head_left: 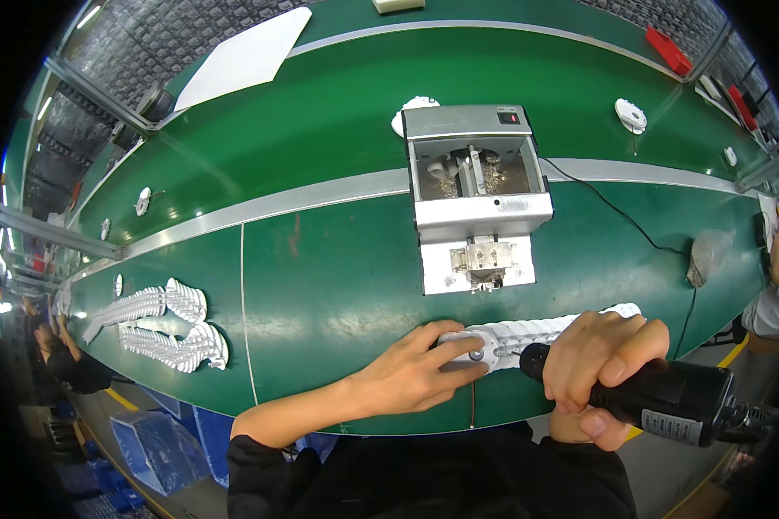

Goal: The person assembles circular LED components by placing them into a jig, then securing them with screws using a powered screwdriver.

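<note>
My left hand (420, 368) lies over the near end of a row of white plastic parts (532, 330), its fingers curled around the round white end piece (491, 348). In my right hand (599, 356) is a black electric screwdriver (666, 400), gripped around its body and held nearly level. Its bit points left at the white end piece; whether it touches a screw there is too small to tell. Just beyond the hands stands a grey metal screw feeder (480, 208), with loose screws in its open hopper. A thin dark red wire (473, 406) hangs from the end piece toward the table's edge.
Two nested rows of white parts (160, 324) lie on the green table (320, 285) at left. Behind runs a green conveyor belt (303, 130) carrying several white pieces, one a round part (631, 116). A black cable (619, 212) trails right past a plastic bag (708, 255). Blue bins (160, 450) stand lower left.
</note>
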{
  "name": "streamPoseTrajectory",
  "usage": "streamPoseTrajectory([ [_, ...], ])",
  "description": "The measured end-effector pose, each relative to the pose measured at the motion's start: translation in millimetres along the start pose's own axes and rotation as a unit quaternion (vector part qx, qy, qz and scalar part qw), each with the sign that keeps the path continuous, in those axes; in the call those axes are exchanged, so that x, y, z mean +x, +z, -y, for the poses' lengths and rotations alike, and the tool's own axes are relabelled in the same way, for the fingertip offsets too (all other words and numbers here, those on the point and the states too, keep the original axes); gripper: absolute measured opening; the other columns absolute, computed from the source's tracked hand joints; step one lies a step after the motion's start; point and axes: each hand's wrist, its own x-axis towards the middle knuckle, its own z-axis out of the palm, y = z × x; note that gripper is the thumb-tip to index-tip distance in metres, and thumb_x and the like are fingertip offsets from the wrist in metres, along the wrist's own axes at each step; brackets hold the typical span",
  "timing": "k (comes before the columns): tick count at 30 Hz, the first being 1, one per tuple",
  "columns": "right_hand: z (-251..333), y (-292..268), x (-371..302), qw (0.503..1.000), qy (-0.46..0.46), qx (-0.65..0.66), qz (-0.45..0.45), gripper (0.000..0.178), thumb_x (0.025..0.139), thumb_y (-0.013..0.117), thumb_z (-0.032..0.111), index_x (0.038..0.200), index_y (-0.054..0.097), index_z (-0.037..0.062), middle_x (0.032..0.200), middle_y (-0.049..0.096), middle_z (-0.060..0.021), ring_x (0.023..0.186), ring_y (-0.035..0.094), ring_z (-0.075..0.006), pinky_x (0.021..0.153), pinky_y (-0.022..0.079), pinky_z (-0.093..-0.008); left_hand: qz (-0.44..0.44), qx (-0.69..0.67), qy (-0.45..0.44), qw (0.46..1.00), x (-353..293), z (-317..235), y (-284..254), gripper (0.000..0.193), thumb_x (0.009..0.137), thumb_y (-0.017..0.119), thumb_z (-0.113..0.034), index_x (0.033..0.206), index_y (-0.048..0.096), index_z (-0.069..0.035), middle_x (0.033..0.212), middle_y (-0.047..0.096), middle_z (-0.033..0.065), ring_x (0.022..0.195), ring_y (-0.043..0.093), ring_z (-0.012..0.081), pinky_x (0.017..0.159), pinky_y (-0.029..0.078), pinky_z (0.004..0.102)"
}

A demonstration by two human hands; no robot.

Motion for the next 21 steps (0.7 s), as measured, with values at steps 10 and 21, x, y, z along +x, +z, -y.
streamPoseTrajectory([
  [10,-9,7,14,0.998,-0.017,0.015,-0.051,0.047,0.075,0.070,-0.001,0.113,0.043,0.0027,0.064,0.053,-0.0080,0.051,0.050,-0.0175,0.049,0.044,-0.0312,-0.014,-0.065,-0.013,0.998,4,9,12,0.027,0.076,0.070,-0.011,0.103,0.070,-0.014,0.123,0.052,0.0083,0.116,0.050,0.0339,0.090,0.047,0.0441],
  [21,-34,19,63,0.980,-0.038,-0.107,-0.166,0.046,0.078,0.059,0.007,0.120,0.040,0.0040,0.063,0.048,-0.0054,0.045,0.045,-0.0130,0.047,0.044,-0.0289,-0.045,-0.054,-0.007,0.997,-5,12,20,0.019,0.080,0.069,-0.013,0.099,0.068,-0.014,0.117,0.053,0.0086,0.116,0.052,0.0314,0.088,0.046,0.0423],
])
